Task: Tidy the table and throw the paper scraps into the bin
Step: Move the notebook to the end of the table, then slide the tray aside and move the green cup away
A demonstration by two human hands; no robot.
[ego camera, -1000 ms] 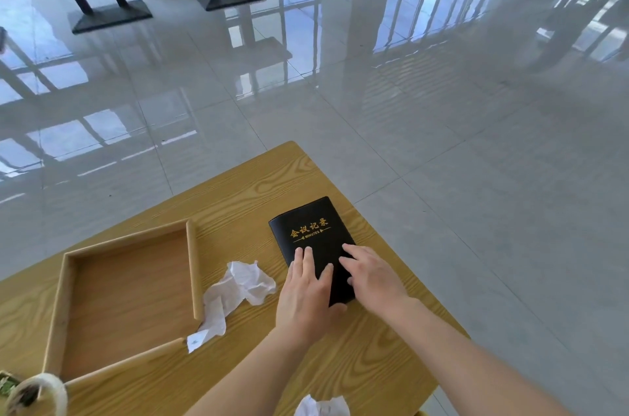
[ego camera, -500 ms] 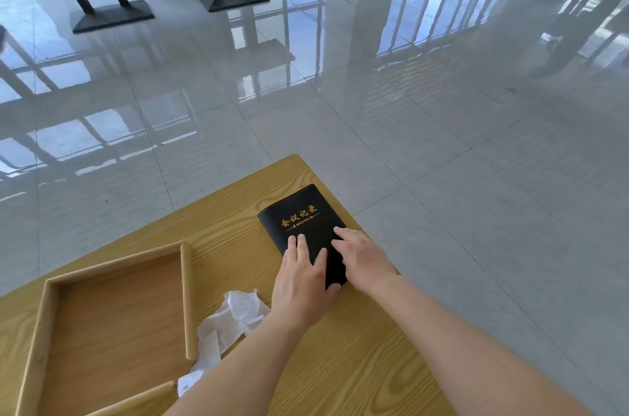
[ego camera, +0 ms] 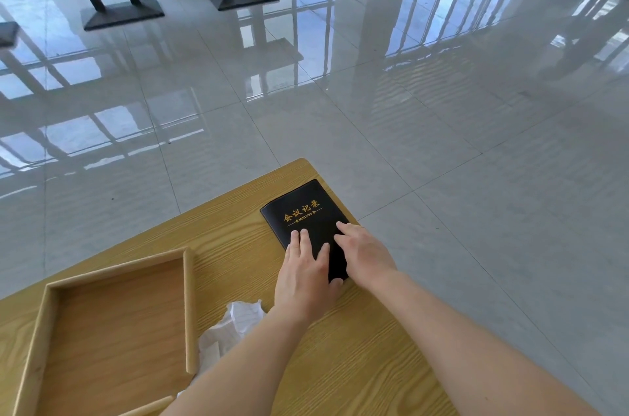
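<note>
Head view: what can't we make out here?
- Bin: not in the frame, so its place is unknown.
- Paper scrap: its near part is hidden behind the left forearm.
- Notebook: its near end is covered by the left hand and right hand.
- Tray: its near side is cut off by the bottom edge.
- Table: only one corner shows.

One camera sits on the person's head. It looks forward and down, close over the near corner of the worktop (ego camera: 238, 238), with shiny floor (ego camera: 442, 109) stretching far beyond.
</note>
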